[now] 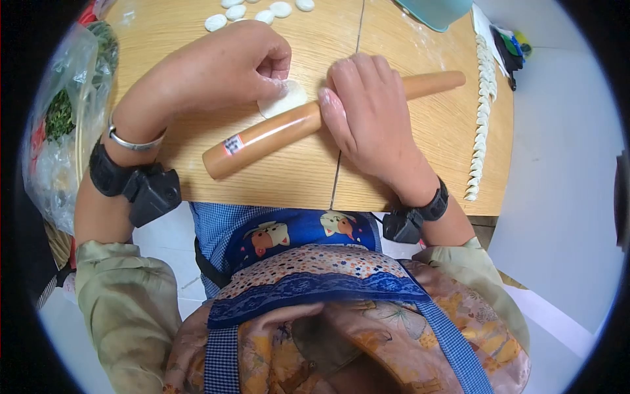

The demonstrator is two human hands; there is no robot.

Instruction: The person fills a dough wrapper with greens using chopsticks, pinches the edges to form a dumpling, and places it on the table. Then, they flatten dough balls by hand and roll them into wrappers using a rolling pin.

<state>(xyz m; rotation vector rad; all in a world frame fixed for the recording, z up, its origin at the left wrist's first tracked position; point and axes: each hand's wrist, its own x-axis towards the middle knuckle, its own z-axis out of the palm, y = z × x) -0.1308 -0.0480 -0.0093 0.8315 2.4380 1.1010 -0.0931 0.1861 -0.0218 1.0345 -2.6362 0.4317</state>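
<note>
A round white dough wrapper (283, 102) lies on the wooden table, its near edge against a wooden rolling pin (262, 139). My left hand (262, 62) pinches the far edge of the wrapper between thumb and curled fingers. My right hand (367, 105) is wrapped over the middle of the rolling pin, with flour on the thumb. The pin lies at a slant, its labelled end nearer to me on the left. Several small flattened dough pieces (281, 9) sit on the table beyond my left hand.
A long row of folded white dumplings (482, 125) runs along the table's right edge. A teal container (436, 10) stands at the far right. Plastic bags with leafy greens (60, 115) are at the left. The wooden table (420, 177) ends just before my apron.
</note>
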